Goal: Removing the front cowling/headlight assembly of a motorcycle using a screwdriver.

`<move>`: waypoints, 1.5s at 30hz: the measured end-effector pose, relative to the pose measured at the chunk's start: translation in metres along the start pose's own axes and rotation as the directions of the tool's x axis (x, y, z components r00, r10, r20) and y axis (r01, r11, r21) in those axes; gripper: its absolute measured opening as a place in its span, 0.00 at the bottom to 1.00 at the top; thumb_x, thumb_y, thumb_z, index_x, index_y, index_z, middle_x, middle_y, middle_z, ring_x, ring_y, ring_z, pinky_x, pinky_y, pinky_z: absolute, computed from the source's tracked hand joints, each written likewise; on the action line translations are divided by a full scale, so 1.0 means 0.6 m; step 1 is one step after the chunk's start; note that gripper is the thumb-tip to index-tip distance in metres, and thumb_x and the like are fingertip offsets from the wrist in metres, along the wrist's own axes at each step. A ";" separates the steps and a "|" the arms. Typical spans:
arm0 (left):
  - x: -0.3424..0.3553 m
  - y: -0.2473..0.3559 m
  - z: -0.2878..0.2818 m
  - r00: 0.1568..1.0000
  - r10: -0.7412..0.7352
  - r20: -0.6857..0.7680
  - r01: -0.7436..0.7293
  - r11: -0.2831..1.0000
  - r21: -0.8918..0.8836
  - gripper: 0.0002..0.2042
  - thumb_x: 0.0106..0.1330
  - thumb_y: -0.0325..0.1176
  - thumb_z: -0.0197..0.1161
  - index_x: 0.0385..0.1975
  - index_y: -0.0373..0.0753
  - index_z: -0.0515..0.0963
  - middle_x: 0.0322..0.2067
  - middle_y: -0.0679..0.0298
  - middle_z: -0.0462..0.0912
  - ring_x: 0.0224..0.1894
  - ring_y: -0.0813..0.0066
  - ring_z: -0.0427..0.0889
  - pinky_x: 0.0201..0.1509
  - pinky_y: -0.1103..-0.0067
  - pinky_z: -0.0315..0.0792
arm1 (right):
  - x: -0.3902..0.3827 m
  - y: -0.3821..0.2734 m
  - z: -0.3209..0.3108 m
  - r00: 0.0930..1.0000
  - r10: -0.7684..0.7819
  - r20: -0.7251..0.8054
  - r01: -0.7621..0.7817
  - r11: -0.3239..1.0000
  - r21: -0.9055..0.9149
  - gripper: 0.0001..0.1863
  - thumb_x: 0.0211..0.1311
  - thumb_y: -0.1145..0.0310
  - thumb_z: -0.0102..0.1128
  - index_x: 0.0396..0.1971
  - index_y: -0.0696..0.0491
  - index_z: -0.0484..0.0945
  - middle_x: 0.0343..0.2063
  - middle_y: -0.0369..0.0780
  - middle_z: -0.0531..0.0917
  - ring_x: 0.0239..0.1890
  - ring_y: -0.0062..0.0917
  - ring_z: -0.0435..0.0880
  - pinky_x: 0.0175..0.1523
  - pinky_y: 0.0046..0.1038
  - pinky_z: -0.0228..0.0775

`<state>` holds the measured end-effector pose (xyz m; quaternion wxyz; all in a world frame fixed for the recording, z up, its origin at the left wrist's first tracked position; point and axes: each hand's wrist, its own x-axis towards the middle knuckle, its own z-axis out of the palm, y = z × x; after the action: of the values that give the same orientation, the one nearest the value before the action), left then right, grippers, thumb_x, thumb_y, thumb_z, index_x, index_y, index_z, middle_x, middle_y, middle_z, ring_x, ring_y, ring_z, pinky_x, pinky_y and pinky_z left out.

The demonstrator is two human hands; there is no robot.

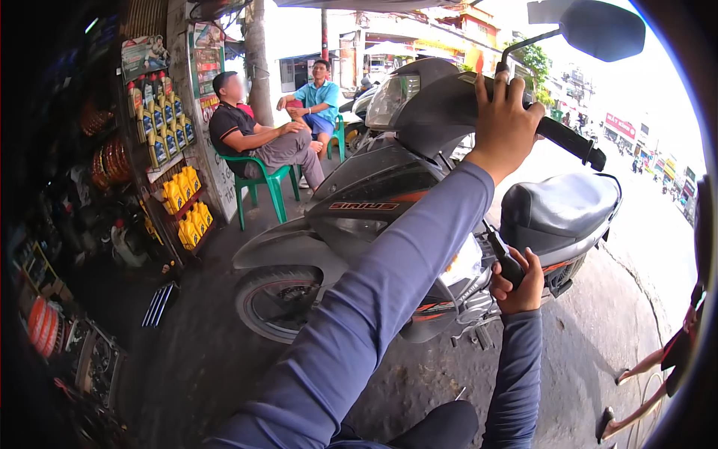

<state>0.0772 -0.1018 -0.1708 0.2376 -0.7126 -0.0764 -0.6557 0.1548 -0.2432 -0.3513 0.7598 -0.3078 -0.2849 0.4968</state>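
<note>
A dark grey motorbike with orange trim stands in front of me. My left hand reaches up to its handlebar, with fingers curled over the bar beside the base of the mirror. Lower down, near the bike's middle, my right hand is closed round the black handle of a screwdriver. The screwdriver's thin shaft points up toward the bike's body; I cannot tell whether its tip touches anything. Right of that hand is the black seat.
Two people sit on green plastic chairs beyond the front wheel. On the left, a rack holds oil bottles and yellow bottles. Another person's legs are at the right edge, with the street behind.
</note>
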 end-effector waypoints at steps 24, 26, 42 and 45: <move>-0.018 0.047 0.037 0.999 -0.050 0.001 0.050 0.996 0.071 0.15 0.58 0.30 0.61 0.45 0.37 0.78 0.57 0.42 0.62 0.66 0.39 0.55 0.67 0.40 0.43 | 0.042 0.057 -0.093 0.775 -0.628 -0.063 0.571 0.740 -0.355 0.13 0.68 0.60 0.50 0.45 0.52 0.72 0.29 0.38 0.78 0.22 0.19 0.74 0.27 0.19 0.70; -0.021 0.040 0.024 0.999 -0.050 0.008 0.050 0.997 0.067 0.15 0.58 0.30 0.61 0.45 0.37 0.77 0.58 0.42 0.60 0.66 0.40 0.54 0.68 0.44 0.44 | 0.031 0.064 -0.045 0.850 -0.488 -0.200 0.448 0.868 -0.214 0.13 0.70 0.60 0.47 0.45 0.53 0.72 0.23 0.41 0.78 0.16 0.17 0.71 0.22 0.19 0.67; -0.320 0.108 0.015 0.165 -0.635 0.755 0.350 -0.678 -0.647 0.12 0.63 0.37 0.67 0.43 0.42 0.77 0.35 0.65 0.82 0.39 0.70 0.82 0.47 0.74 0.74 | -0.003 0.049 -0.037 0.542 -0.786 0.297 0.614 0.129 -0.779 0.18 0.50 0.80 0.64 0.44 0.59 0.74 0.39 0.44 0.80 0.42 0.32 0.81 0.49 0.27 0.71; -0.319 0.093 0.033 0.236 -0.640 0.732 0.346 -0.648 -0.678 0.11 0.65 0.32 0.63 0.45 0.38 0.77 0.37 0.60 0.82 0.41 0.68 0.83 0.50 0.75 0.75 | -0.008 0.040 -0.025 0.380 -0.839 0.388 0.619 -0.081 -0.781 0.17 0.58 0.72 0.63 0.46 0.60 0.73 0.37 0.45 0.80 0.34 0.30 0.83 0.40 0.25 0.74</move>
<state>0.0939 -0.1030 -0.3702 -0.7746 -0.3306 0.0031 -0.5392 0.1501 -0.2428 -0.3794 0.6589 -0.4807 -0.5184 -0.2571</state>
